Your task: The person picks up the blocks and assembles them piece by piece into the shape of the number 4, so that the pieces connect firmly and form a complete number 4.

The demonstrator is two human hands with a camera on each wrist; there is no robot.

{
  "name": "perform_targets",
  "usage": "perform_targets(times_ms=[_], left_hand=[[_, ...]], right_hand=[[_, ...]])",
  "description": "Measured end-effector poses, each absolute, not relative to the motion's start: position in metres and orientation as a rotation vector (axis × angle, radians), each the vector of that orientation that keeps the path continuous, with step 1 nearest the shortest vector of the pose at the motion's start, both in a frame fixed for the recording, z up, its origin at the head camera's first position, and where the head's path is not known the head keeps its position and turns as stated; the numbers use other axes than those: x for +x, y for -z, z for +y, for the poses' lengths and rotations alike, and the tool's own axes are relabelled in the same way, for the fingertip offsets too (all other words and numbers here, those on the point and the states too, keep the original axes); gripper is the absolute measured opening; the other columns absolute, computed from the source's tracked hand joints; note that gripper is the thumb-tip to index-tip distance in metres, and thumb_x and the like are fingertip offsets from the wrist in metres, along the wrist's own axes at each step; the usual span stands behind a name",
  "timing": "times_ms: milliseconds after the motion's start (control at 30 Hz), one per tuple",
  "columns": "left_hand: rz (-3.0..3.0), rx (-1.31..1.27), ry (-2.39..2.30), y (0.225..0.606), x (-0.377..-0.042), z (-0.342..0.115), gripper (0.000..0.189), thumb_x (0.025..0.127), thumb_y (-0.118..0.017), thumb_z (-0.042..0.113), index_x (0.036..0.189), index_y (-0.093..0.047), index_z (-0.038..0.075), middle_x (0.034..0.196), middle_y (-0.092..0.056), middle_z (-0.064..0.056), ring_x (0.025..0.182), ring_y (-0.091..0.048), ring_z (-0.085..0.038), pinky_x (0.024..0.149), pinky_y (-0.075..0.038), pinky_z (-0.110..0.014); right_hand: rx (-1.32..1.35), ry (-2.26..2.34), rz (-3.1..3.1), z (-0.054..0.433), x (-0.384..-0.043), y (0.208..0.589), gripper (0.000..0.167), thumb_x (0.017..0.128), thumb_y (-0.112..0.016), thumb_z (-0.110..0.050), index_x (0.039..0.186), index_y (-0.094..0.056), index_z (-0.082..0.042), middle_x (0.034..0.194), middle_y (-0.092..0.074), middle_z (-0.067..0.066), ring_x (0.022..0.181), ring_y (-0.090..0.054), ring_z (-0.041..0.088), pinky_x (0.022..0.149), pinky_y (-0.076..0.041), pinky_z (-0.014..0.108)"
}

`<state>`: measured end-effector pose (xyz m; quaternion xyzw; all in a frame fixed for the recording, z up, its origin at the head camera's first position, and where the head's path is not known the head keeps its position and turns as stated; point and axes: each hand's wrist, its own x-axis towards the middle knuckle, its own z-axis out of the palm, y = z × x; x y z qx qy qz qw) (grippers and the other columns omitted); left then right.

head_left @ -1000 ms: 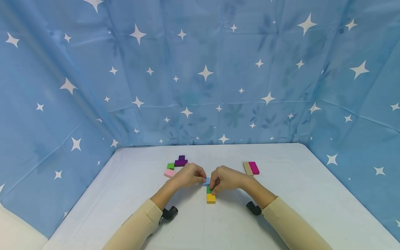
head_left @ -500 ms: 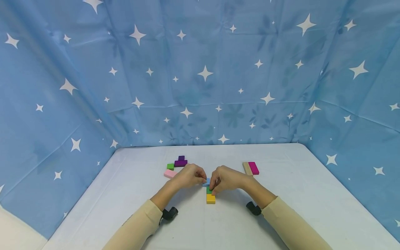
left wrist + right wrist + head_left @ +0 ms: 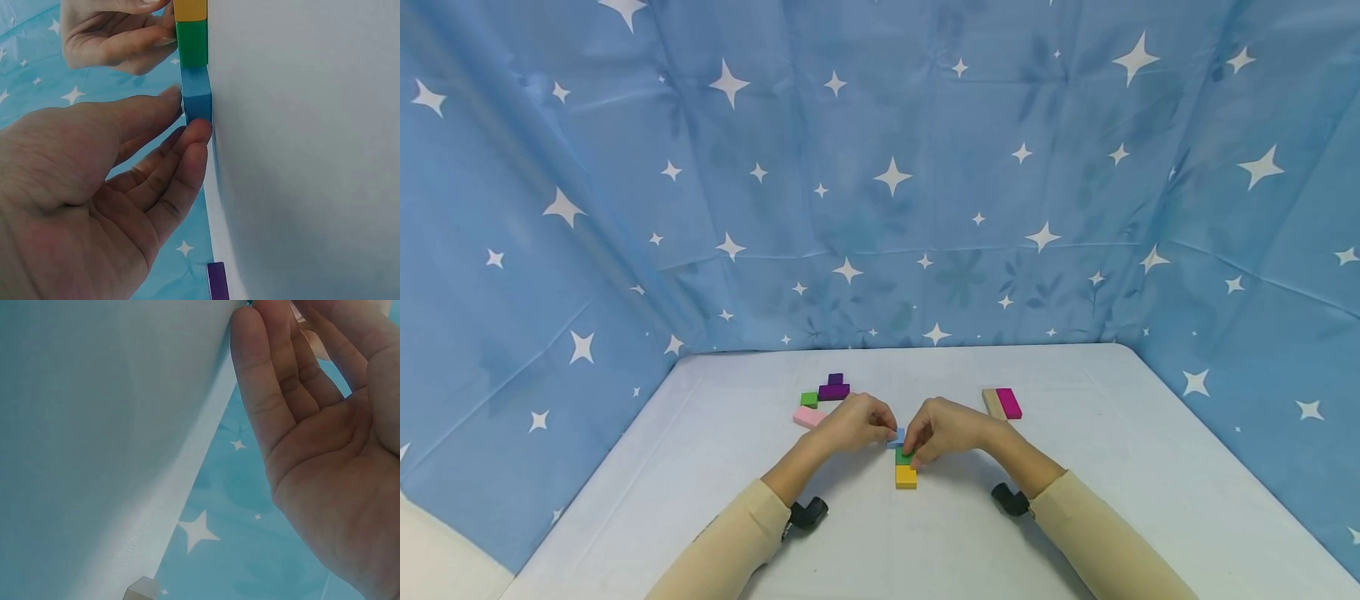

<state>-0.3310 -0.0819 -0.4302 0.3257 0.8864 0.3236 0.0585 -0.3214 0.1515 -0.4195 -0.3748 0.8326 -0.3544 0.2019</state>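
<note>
Blue block [image 3: 197, 95] on worktop [image 3: 700, 450], touching green block [image 3: 192, 44]; yellow block [image 3: 906, 477] beyond. Left hand [image 3: 862, 419]: fingers pinch blue. Right hand [image 3: 946, 427]: fingers pinch green. Likely light, stiff, smooth, sturdy; best held by opposite sides.

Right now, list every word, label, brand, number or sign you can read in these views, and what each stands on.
Readable text: none.
Left sleeve: faint dark mark, too small to tell whether it is lettering.
Yellow block, green block, blue block: no writing on the faces shown.
Blue curtain: printed stars and leaf shapes only.
</note>
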Motion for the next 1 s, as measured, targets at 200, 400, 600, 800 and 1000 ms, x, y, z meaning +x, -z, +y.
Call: perform_targets(times_ms=[200,400,600,800,1000], left_hand=[[2.673,0.99,-0.987,0.4314,-0.3306,-0.0803,0.006,0.094,-0.078,0.014,0.089,-0.079,0.014,0.081,-0.074,0.009,0.072,-0.058,-0.007,0.065,-0.051,-0.021],[2.674,0.981,-0.985,0.4319,-0.3307,-0.0799,0.006,0.094,-0.078,0.014,0.088,-0.079,0.015,0.08,-0.073,0.009,0.071,-0.058,-0.007,0.064,-0.05,-0.021],[2.665,0.972,-0.987,0.4333,-0.3308,-0.0801,0.007,0.095,-0.078,0.015,0.088,-0.079,0.016,0.08,-0.073,0.01,0.071,-0.058,-0.006,0.064,-0.051,-0.021],[2.667,0.967,-0.98,0.4327,-0.3294,-0.0788,0.007,0.095,-0.078,0.016,0.088,-0.079,0.017,0.08,-0.073,0.01,0.071,-0.058,-0.007,0.064,-0.051,-0.022],[2.663,0.984,-0.96,0.4305,-0.3278,-0.0761,0.007,0.094,-0.078,0.017,0.088,-0.079,0.018,0.08,-0.074,0.01,0.07,-0.056,-0.005,0.062,-0.048,-0.021]], right_hand=[[-0.995,1.006,2.305,0.1518,-0.3203,0.418,0.009,0.086,-0.085,-0.008,0.095,-0.083,-0.011,0.085,-0.079,0.003,0.064,-0.063,0.01,0.062,-0.055,0.023],[-0.979,1.025,2.297,0.1528,-0.3215,0.4193,0.01,0.086,-0.085,-0.008,0.096,-0.084,-0.011,0.087,-0.08,0.004,0.066,-0.066,0.012,0.063,-0.057,0.025],[-0.969,1.044,2.282,0.1531,-0.3227,0.4214,0.009,0.086,-0.084,-0.007,0.095,-0.084,-0.01,0.086,-0.08,0.005,0.064,-0.064,0.012,0.061,-0.055,0.025],[-0.961,1.042,2.283,0.1528,-0.3225,0.4213,0.009,0.086,-0.085,-0.008,0.095,-0.084,-0.011,0.086,-0.081,0.005,0.064,-0.064,0.012,0.061,-0.054,0.025],[-0.98,1.029,2.291,0.1535,-0.3232,0.4214,0.01,0.086,-0.085,-0.008,0.095,-0.084,-0.011,0.087,-0.081,0.004,0.066,-0.066,0.013,0.061,-0.054,0.024]])
